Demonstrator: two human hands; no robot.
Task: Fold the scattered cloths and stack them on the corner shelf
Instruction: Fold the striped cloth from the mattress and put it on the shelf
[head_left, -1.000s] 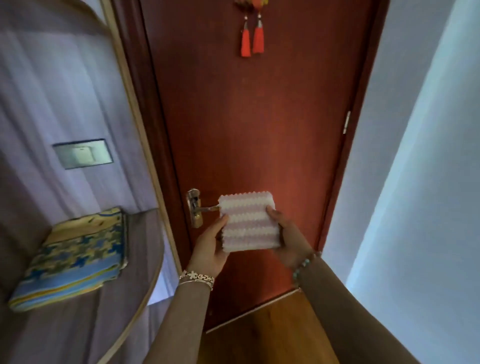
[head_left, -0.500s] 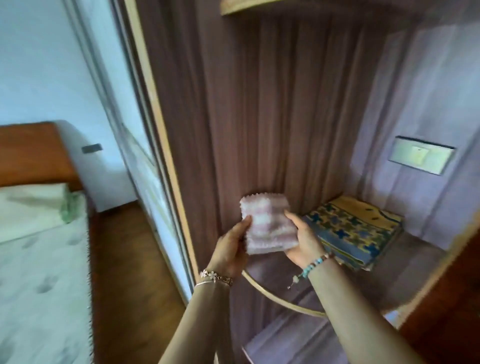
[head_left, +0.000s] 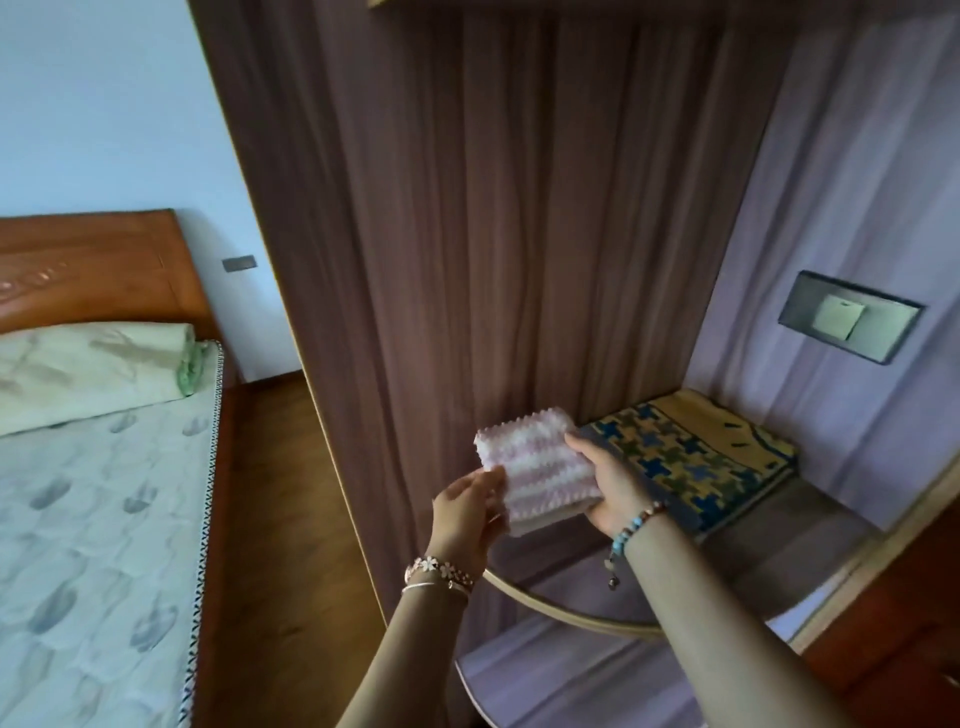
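Now pink cloth (head_left: 537, 470) pinched btwn left hand (head_left: 465, 512) & right hand (head_left: 605, 480).

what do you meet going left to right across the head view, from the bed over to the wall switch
bed → left hand → pink striped cloth → right hand → blue and yellow folded cloth on the corner shelf → wall switch

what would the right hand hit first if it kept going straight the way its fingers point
Likely the wooden back panel behind the shelf; the right hand, holding the pink cloth, points just left of the patterned cloth. Depth is unclear.
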